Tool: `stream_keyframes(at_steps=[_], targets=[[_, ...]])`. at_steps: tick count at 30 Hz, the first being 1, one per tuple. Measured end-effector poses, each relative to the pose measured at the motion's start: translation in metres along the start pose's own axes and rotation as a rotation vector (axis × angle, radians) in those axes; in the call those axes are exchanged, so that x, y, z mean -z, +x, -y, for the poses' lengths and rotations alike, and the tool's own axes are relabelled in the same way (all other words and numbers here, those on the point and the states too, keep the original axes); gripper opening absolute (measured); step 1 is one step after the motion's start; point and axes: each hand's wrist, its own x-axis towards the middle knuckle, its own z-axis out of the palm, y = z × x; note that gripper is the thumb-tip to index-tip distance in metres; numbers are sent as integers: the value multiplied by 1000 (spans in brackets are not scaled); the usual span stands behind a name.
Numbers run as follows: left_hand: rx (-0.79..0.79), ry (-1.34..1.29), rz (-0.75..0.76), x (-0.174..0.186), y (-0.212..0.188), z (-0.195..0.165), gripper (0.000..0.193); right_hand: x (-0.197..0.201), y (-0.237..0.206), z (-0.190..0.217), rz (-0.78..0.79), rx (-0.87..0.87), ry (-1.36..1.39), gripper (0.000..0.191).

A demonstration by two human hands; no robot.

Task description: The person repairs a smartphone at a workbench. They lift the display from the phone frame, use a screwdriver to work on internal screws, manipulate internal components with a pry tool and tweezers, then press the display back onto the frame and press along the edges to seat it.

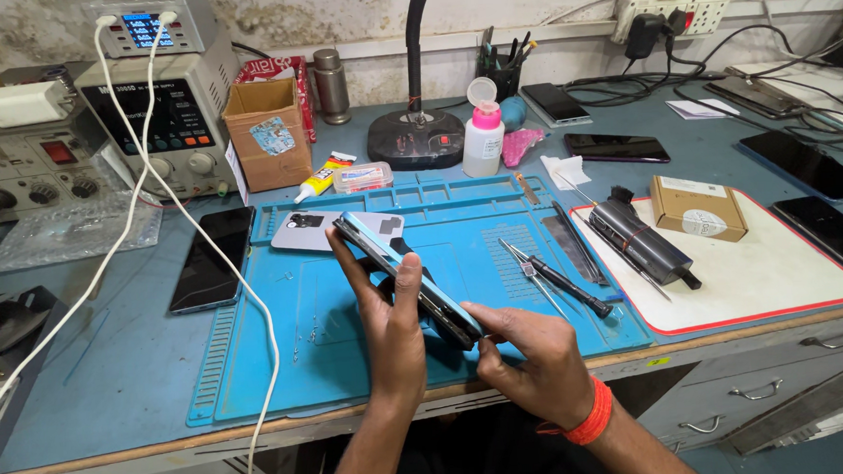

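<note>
My left hand (387,320) grips a light-blue smartphone (399,267) by its edges and holds it tilted above the blue work mat (284,369). My right hand (528,352) pinches the phone's lower right end, fingers pressed against its rim. An orange thread band circles my right wrist. Behind the phone a grey back cover (311,231) lies on the mat. Tweezers (529,270) and a black screwdriver (568,287) rest on the mat to the right of my hands.
A white mat with red border (779,276) holds a cardboard box (697,207) and a dark roller tool (638,237). Several dark phones lie around, one at left (209,260). A power supply (160,116), white cable (200,229), squeeze bottle (483,133) and lamp base (416,136) stand behind.
</note>
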Motion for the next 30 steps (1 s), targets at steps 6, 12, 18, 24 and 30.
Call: stream_keyframes(at_steps=[6,12,18,24,30], targets=[[-7,-52,-4,1,-2,-2,99,0,1,0,11,-26,-4,43],[122,-167,-21,7,-2,6,97,0,2,4,-5,26,40,41],[325,-862,73,24,6,1,76,2,0,4,-122,39,141,34],[391,-1020,212,23,3,-7,79,2,-2,1,-58,18,83,30],[396,-982,214,13,-2,-5,82,4,-4,-1,39,41,108,32]])
